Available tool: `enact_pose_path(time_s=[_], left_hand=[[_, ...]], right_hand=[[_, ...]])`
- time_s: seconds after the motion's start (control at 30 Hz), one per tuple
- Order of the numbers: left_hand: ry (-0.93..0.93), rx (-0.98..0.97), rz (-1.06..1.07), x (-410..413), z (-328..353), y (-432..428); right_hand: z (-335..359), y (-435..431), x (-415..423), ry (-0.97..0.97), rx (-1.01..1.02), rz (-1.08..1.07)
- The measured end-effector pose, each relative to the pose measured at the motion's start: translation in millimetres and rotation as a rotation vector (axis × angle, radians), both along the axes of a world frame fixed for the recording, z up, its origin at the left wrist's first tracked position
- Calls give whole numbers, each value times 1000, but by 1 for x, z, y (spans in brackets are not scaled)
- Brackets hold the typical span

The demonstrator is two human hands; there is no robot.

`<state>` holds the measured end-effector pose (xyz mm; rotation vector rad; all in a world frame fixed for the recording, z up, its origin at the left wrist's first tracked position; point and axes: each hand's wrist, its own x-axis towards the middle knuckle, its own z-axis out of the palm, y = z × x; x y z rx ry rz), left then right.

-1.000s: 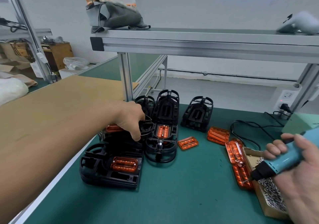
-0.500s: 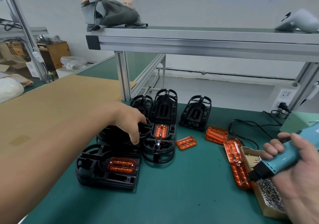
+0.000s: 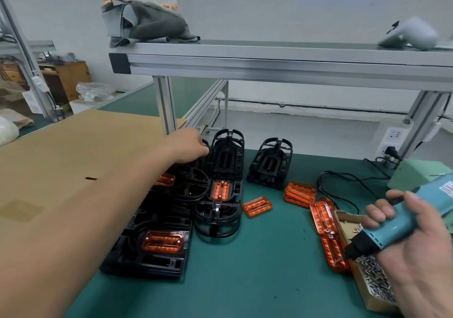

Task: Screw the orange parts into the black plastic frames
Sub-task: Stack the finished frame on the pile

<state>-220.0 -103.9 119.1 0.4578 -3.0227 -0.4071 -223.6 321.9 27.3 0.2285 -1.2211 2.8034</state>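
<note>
Several black plastic frames lie at the left of the green mat. The front frame (image 3: 149,256) and the middle frame (image 3: 220,222) each carry an orange part (image 3: 163,241). Another frame (image 3: 269,163) stands empty behind. My left hand (image 3: 188,146) reaches to the back of the group, its fingers curled over the rim of a rear black frame (image 3: 196,185). Loose orange parts (image 3: 257,206) lie to the right. My right hand (image 3: 421,251) grips a teal electric screwdriver (image 3: 402,224), whose tip hangs over an orange part (image 3: 334,254).
A cardboard box of screws (image 3: 375,281) sits under my right hand. Black cables (image 3: 338,187) and a green power unit (image 3: 416,175) lie behind it. An aluminium shelf post (image 3: 166,107) rises just behind my left hand. A cardboard sheet (image 3: 73,158) covers the left.
My left hand has let go of the nearer frame ring and moved further back, toward the shelf post. The right hand with the screwdriver has hardly moved.
</note>
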Motion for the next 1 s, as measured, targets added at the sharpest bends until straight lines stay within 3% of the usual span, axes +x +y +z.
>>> enact_pose_path(time_s=[0.13,0.3,0.47,0.63,0.8,1.0], left_hand=[[-38,-66,124,-38,-16,8],[-168,-121,136,-67,-34,13],[-162,-142,124,-73,-37,16],[-163,-64,142,-71,-36,21],[-83,-65,157,-69,-34,19],[167,-139,53,-49,-8,32]], right_hand=[[4,-2,4,-15,-9,-4],[10,-3,7,-51,-10,2],[14,1,7,-70,-15,3],[13,0,8,-78,-9,16],[14,1,9,-80,-11,10],[13,2,9,-82,-17,-9]])
